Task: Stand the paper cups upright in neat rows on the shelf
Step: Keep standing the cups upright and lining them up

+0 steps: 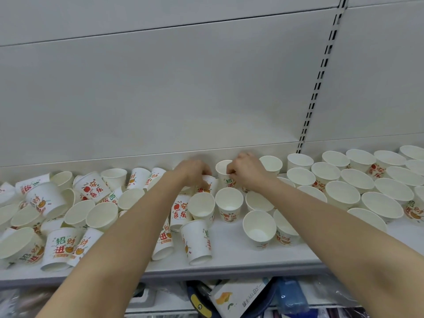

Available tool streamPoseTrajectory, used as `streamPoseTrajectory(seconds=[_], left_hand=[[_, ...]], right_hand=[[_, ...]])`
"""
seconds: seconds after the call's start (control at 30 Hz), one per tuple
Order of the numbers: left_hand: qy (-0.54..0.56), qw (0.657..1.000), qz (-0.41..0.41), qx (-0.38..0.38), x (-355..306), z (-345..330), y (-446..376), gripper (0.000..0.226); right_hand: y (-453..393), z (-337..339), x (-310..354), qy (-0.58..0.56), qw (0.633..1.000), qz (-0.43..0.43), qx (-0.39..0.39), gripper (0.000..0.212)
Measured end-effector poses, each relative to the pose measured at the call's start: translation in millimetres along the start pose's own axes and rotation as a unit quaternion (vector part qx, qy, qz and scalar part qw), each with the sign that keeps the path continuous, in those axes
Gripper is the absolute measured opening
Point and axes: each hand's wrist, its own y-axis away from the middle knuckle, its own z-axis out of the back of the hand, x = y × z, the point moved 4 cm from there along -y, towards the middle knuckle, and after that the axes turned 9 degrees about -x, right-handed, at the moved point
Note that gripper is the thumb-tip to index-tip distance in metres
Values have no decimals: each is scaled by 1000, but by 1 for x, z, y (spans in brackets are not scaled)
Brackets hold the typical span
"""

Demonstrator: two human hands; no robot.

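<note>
White paper cups with red, green and orange print cover the grey shelf. On the right, several upright cups stand in rows. On the left, a jumble of cups lies tipped and overturned. My right hand pinches the rim of an upright cup near the shelf's back. My left hand curls over a tilted cup just left of it. Two upright cups stand in front of my hands.
The shelf's pale back panel rises behind the cups, with a slotted upright at the right. Below the shelf's front edge lie packaged goods, including a white box and a blue packet.
</note>
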Motion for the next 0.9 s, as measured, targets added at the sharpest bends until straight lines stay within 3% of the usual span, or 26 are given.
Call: streamPoseTrajectory(seconds=[0.07, 0.2, 0.3, 0.53, 0.63, 0.73, 0.9], left_hand=[[-14, 1000, -6, 2, -1, -1, -3, 34], [72, 996, 32, -32, 4, 12, -10, 17], [98, 991, 49, -73, 5, 21, -9, 16], [80, 990, 0, -114, -11, 1, 9, 22], [122, 981, 24, -151, 7, 20, 24, 20], [90, 975, 67, -192, 41, 37, 46, 9], [96, 986, 53, -128, 64, 14, 78, 23]], right_hand=[[0, -1, -1, -3, 1000, -10, -6, 19], [2, 3, -1, 6, 1000, -9, -17, 22], [5, 8, -2, 17, 999, -7, -36, 20], [9, 11, 0, 45, 998, -5, -47, 18], [9, 13, 3, 23, 998, -3, -62, 18], [15, 20, 15, 10, 996, 16, -93, 17], [48, 38, 51, -85, 982, 35, -167, 7]])
